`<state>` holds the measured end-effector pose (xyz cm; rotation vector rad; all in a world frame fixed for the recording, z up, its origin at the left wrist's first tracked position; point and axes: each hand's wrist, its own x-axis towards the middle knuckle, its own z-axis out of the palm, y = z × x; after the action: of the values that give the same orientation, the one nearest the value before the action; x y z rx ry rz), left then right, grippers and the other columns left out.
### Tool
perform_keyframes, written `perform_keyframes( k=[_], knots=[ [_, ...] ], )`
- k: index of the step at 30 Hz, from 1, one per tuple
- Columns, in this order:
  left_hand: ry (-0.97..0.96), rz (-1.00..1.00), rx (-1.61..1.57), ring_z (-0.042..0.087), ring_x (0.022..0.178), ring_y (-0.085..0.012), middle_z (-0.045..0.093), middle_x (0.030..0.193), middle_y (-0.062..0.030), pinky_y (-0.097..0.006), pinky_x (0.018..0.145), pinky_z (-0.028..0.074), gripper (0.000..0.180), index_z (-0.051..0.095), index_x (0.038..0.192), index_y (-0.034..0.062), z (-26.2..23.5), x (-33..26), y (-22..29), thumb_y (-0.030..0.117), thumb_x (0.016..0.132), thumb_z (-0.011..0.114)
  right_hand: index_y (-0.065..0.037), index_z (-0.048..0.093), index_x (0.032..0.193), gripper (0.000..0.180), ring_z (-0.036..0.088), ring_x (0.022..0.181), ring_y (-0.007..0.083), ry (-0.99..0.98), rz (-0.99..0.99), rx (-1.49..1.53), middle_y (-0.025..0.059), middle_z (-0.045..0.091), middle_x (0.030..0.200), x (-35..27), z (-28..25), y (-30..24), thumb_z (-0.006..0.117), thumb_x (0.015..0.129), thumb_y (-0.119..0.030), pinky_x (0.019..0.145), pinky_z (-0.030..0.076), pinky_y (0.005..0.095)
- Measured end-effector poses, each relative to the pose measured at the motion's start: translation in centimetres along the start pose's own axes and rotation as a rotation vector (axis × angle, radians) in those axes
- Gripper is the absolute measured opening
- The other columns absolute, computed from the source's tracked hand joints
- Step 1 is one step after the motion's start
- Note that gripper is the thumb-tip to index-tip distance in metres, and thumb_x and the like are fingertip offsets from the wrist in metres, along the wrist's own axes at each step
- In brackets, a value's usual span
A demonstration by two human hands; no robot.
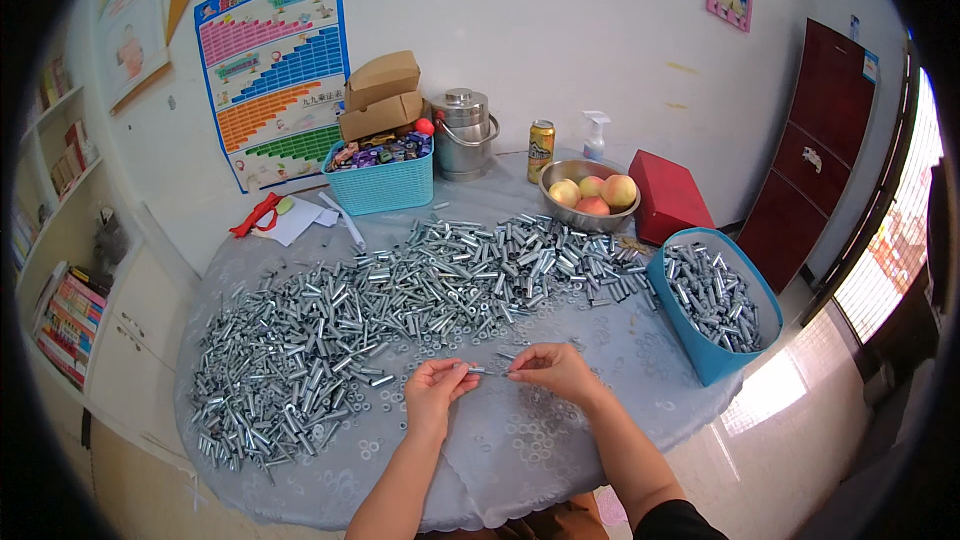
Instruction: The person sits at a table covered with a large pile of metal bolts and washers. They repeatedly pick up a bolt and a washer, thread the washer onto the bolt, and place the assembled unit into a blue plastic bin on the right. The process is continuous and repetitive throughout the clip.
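Observation:
Close in front of me, my left hand (433, 398) pinches a short silvery bolt (481, 370) between thumb and fingertips, its free end pointing right. Facing it, my right hand (556, 371) has thumb and forefinger closed together at the far end of that bolt. Whatever small part sits in those right fingertips is too tiny to make out. Just beyond both hands spreads a wide pile of metal bolts and sleeves (330, 315), with loose nuts and washers scattered along its near edge.
At the right stands a blue bin (705, 365) full of metal sleeve pieces. Behind the pile are a light blue basket (380, 188) of wrapped items, a steel canister (464, 140), a yellow can (540, 152), a steel bowl (590, 220) of fruit and a red box (670, 195).

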<state>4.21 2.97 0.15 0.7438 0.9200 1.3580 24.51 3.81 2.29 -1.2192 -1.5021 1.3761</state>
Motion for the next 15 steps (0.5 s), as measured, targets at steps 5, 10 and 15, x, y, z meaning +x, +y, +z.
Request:
perform_keyframes(
  k=[5,10,15],
  knots=[
    [-0.014,-0.088,-0.119,0.063,0.077,-0.0225,0.062,0.089,-0.0150,-0.031,0.070,0.055,0.010,0.056,0.091,-0.0016,-0.3,0.0,-0.1,0.002,0.082,0.059,0.000,0.064,0.086,0.011,0.060,0.077,0.0091,-0.015,0.030,0.244,0.0039,0.065,0.083,0.3,1.3,0.0,0.067,0.075,-0.001,0.070,0.048,0.0197],
    [-0.032,-0.176,-0.161,0.063,0.078,-0.0224,0.061,0.086,-0.0122,-0.031,0.070,0.054,0.009,0.056,0.090,-0.0006,-0.6,0.0,-0.3,0.003,0.082,0.059,-0.001,0.064,0.086,0.012,0.061,0.077,0.0097,0.013,0.023,0.281,0.0046,0.065,0.084,0.3,1.6,0.2,0.068,0.075,-0.001,0.071,0.049,0.0208],
    [-0.029,-0.228,-0.217,0.063,0.079,-0.0229,0.061,0.086,-0.0122,-0.031,0.071,0.054,0.008,0.057,0.089,-0.0004,-0.7,0.1,-0.6,0.004,0.082,0.059,0.001,0.064,0.089,0.015,0.061,0.079,0.0096,0.043,0.023,0.244,0.0049,0.065,0.085,0.4,1.8,0.4,0.068,0.076,-0.003,0.071,0.049,0.0208]
  ],
)
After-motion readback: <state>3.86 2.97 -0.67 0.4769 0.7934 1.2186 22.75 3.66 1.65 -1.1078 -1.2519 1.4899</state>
